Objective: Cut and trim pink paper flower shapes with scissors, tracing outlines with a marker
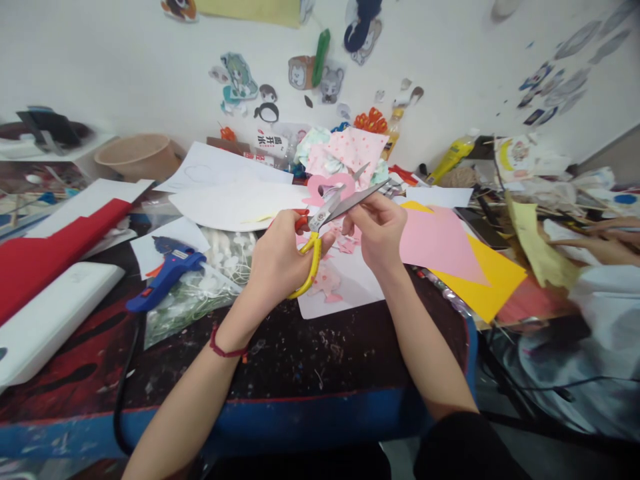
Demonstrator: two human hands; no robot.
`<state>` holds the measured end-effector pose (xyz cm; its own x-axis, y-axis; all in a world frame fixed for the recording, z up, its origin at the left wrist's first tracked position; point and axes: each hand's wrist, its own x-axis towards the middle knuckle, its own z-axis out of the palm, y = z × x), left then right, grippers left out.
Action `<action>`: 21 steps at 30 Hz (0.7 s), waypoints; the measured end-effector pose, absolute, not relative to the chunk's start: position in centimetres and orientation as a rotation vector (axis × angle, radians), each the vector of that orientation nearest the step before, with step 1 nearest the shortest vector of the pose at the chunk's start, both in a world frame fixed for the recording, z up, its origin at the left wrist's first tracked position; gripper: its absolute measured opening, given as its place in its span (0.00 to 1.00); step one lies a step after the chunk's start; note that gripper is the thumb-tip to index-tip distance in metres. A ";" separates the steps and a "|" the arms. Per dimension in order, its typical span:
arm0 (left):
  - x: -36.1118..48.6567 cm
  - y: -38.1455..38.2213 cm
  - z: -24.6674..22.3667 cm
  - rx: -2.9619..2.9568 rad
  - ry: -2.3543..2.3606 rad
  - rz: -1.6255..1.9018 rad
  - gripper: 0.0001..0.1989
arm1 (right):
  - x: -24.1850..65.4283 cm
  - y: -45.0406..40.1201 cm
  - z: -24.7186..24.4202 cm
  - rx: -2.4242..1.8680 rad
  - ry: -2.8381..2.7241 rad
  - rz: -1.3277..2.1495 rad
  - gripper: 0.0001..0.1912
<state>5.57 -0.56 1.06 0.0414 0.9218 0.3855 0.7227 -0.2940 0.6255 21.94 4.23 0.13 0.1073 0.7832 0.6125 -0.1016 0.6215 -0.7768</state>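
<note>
My left hand (280,257) is wrapped round the yellow and red handles of a pair of scissors (313,257). The blades are apart and point up and to the right. A pink paper cutout (316,181) with a looped outline lies behind and partly between the blades. My right hand (377,230) is closed in a pinch beside the blades; its fingertips are at the lower edge of the cutout, and what they grip is too small to make out. Below the hands, a white sheet (355,293) bears pink paper scraps (327,283).
A blue glue gun (173,273) and a white case (60,320) lie at the left. Pink paper (440,243) overlaps yellow sheets (493,287) at the right. Behind stand a clay-coloured bowl (137,157) and a yellow bottle (454,157). Another person's hand (615,233) shows far right.
</note>
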 end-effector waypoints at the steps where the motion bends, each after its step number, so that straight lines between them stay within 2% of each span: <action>1: 5.6 -0.6 1.0 2.074 1.673 1.108 0.18 | 21.9 4.2 0.2 -0.650 -1.310 0.723 0.06; 8: 5.0 0.0 0.7 2.081 1.586 1.060 0.22 | 22.0 4.2 0.4 -0.630 -1.238 0.733 0.05; 15: 3.6 0.5 1.4 1.938 1.751 1.131 0.16 | 22.7 4.8 0.3 -0.675 -1.208 0.792 0.04; 18: 3.6 0.5 1.5 1.941 1.753 1.107 0.16 | 22.9 4.8 0.4 -0.681 -1.256 0.848 0.07; 21: 3.9 0.4 1.3 1.966 1.730 1.082 0.16 | 22.7 4.8 0.3 -0.678 -1.400 0.938 0.15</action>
<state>3.91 0.43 1.33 -0.0127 0.9430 0.3324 0.7112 -0.2252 0.6660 22.69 4.80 0.33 -0.0701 0.8583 0.5083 -0.1431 0.4956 -0.8567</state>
